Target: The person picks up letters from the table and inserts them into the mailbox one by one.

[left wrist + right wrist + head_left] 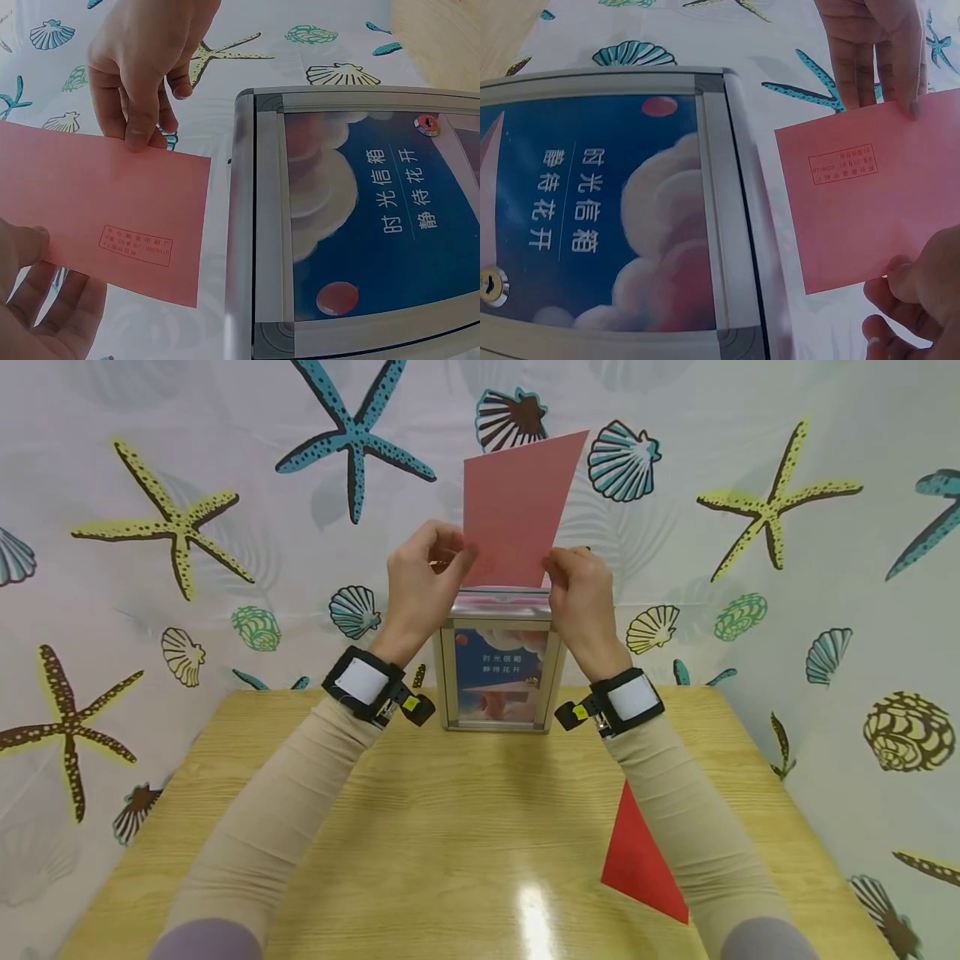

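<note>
A pink envelope with a small printed box of characters near its lower edge is held upright over a metal-framed mailbox. My left hand pinches its left edge between thumb and fingers. On the opposite edge, my right hand grips it the same way. Both wrist views show a narrow gap between the envelope's lower edge and the top of the mailbox. The mailbox front carries a blue and pink picture with white characters and a round lock.
A red paper piece, perhaps another envelope, lies on the wooden table and is partly hidden under my right forearm. Behind and beside the table hangs a white cloth printed with starfish and shells.
</note>
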The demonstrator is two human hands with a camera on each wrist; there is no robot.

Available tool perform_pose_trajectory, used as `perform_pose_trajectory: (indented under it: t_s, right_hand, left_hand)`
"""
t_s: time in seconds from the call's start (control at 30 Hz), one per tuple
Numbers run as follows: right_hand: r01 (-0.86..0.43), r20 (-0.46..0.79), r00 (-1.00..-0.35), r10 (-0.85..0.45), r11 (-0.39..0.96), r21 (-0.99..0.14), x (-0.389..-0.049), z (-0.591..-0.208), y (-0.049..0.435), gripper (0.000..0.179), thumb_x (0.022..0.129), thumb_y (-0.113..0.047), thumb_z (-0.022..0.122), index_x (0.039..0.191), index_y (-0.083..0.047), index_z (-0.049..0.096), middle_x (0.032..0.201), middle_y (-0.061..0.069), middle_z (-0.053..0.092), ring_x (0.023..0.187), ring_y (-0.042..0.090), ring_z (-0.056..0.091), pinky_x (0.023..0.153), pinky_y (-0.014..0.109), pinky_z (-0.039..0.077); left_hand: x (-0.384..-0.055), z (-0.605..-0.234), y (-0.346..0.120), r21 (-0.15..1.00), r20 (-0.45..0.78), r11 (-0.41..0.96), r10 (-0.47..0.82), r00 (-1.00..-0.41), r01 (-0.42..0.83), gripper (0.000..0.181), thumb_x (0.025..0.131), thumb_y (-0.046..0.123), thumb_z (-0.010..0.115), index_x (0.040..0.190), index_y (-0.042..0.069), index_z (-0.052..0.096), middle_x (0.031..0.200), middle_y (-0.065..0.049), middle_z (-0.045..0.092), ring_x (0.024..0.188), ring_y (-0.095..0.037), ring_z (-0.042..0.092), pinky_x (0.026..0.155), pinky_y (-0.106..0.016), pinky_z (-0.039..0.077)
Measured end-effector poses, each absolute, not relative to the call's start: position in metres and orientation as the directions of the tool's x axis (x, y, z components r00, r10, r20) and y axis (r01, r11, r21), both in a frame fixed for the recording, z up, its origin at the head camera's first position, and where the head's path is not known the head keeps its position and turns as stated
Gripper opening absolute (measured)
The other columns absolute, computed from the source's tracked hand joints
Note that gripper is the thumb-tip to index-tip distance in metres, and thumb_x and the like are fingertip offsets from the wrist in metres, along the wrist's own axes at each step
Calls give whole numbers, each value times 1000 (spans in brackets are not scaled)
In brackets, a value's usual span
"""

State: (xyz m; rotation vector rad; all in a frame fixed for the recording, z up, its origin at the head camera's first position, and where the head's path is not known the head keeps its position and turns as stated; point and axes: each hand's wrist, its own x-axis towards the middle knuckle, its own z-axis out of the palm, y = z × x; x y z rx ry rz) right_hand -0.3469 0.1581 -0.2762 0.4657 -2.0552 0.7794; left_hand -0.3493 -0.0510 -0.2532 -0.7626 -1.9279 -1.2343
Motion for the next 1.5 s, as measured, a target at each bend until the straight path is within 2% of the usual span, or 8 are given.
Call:
perform_pose_trajectory:
  t_s: [0.3,0.53,0.67,0.8,0.97,1.13,1.37,1.5]
  right_hand:
    - [-577,810,-581,-86,745,-334,-356,-288,165,17,97,-5,56,97,2,72,86,19,68,84,33,61,76,46,51]
    - [-572,805,-587,-89,749,-334,-357,-297,166,18,98,-5,54,96,1,71,86,18,67,83,32,62,74,47,52]
    - [-573,812,-577,-86,751,-328,-357,-294,166,18,98,-6,54,94,1,70,87,18,67,85,34,62,77,47,51]
    - [-556,796,-599,-85,760,-337,-356,-293,166,17,97,-7,56,92,2,70,85,19,66,83,34,60,74,48,50]
    - [-545,786,-612,-88,768,-337,-356,-294,167,17,96,-10,58,93,1,71,90,17,71,87,31,62,78,47,50]
    - [-597,838,-539,-89,742,-305,-354,-289,168,16,96,-13,60,98,-2,71,94,14,73,93,28,64,84,46,51]
    - [-701,924,-379,-51,668,-251,-349,-275,166,17,96,-17,63,98,-2,70,90,14,72,80,26,59,67,44,46]
    - [-742,961,-276,-35,643,-190,-345,-266,165,18,95,-18,63,98,-2,71,90,13,71,82,23,59,63,42,46]
  left_hand:
    - [-359,-263,-53,515,792,381,129,-596,768,21,93,24,67,108,8,64,96,-6,68,84,-11,64,81,-28,55]
    - [-360,-270,-54,548,769,379,124,-628,746,16,94,20,65,104,8,63,94,-6,67,84,-9,64,81,-27,55]
    - [-363,-271,-54,538,775,385,125,-620,750,15,96,20,63,103,7,64,91,-5,67,83,-9,63,77,-28,54]
    - [-366,-271,-53,519,779,381,157,-607,765,14,98,20,61,102,8,65,88,-4,66,79,-9,61,73,-29,51]
    - [-368,-271,-53,485,775,414,204,-598,771,14,98,20,60,102,8,66,93,-5,68,83,-10,64,77,-31,54]
    - [-369,-270,-54,465,772,446,219,-597,765,15,98,21,60,104,8,66,96,-6,69,88,-12,65,82,-32,55]
    - [-372,-272,-55,438,768,471,246,-591,766,15,98,20,59,103,8,66,96,-6,70,91,-14,65,84,-32,55]
    - [-375,-273,-56,420,767,482,264,-585,769,13,99,20,59,101,8,65,95,-7,70,89,-16,64,82,-35,55]
